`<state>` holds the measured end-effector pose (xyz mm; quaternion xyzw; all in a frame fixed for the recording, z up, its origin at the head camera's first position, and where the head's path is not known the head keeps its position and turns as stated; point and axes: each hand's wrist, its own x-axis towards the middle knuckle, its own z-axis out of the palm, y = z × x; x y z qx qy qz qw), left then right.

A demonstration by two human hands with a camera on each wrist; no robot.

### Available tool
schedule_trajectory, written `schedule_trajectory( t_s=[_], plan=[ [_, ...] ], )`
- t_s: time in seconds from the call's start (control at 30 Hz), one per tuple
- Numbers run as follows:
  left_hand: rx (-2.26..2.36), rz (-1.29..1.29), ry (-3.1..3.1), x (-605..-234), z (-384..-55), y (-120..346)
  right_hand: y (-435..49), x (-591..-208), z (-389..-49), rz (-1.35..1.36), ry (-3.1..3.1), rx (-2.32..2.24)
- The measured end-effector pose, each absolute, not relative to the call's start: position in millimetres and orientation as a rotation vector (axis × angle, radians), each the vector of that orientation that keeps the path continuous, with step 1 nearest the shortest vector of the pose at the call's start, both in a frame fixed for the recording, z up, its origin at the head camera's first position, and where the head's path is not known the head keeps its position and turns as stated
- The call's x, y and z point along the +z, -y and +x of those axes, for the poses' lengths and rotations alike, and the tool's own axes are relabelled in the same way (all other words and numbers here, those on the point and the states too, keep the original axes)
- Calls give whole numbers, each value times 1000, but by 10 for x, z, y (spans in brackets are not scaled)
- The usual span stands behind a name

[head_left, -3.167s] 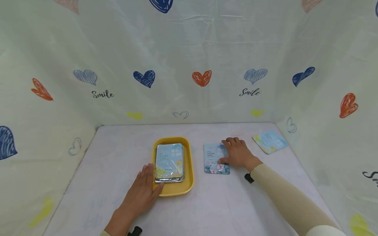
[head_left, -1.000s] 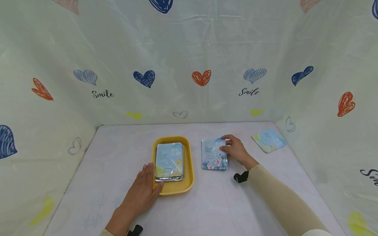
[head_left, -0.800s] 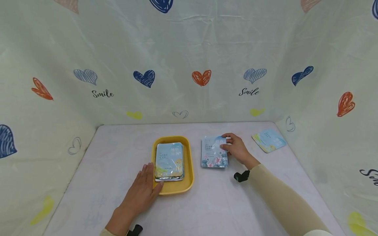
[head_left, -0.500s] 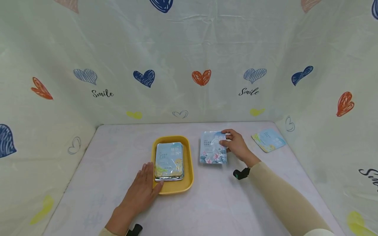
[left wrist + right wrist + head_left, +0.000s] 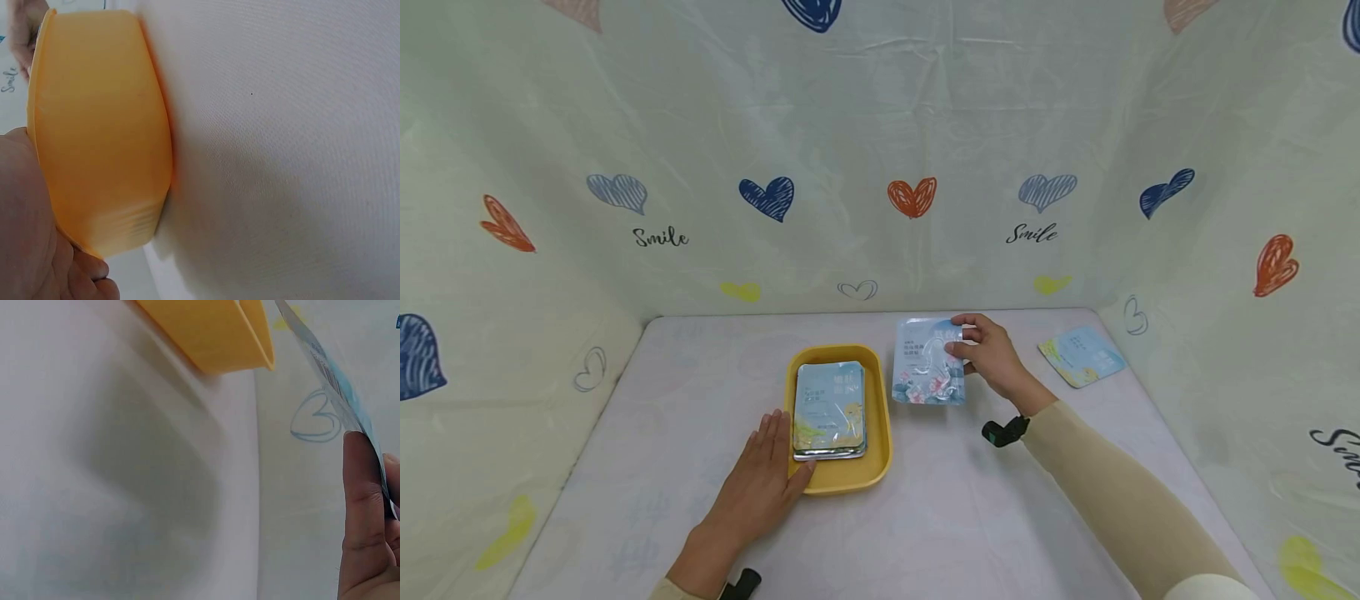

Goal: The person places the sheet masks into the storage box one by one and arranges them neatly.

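Note:
My right hand [image 5: 996,358] pinches the right edge of a light-blue sheet mask packet [image 5: 925,362] printed with pink flowers. It hangs above the table, just right of the yellow tray [image 5: 880,450]. Seen edge-on in the right wrist view, the packet [image 5: 331,378] lies between thumb and fingers [image 5: 362,512]. A stack of blue-and-yellow packets [image 5: 829,408] lies inside the tray. Along the tray's left rim rests my left hand [image 5: 756,479], fingers straight, thumb at the lower left corner. The left wrist view shows that hand [image 5: 28,231] touching the tray's rim and its deep outer wall [image 5: 100,125].
Another blue-and-yellow packet [image 5: 1082,356] lies askew near the table's right back edge. A white cloth covers the table [image 5: 925,517]. Pale curtains [image 5: 880,125] with printed hearts rise behind and on both sides.
My right hand first lay over the flowered packet on the table, then gripped its edge, raised it and brought it left towards the tray. The left hand has stayed put.

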<state>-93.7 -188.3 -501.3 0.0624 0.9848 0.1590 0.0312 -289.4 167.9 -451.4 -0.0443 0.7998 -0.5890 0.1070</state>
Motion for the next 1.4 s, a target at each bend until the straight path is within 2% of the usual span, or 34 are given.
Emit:
schedule_trajectory(
  t_s=[0.93, 1.4],
  plan=[
    [368, 221, -3065, -4982, -949, 1872, -536, -4584, -2640, -286, -2237, -1719],
    [426, 205, -3049, -4977, -938, 1878, -198, -4697, -2549, -307, -2417, -1522]
  ],
)
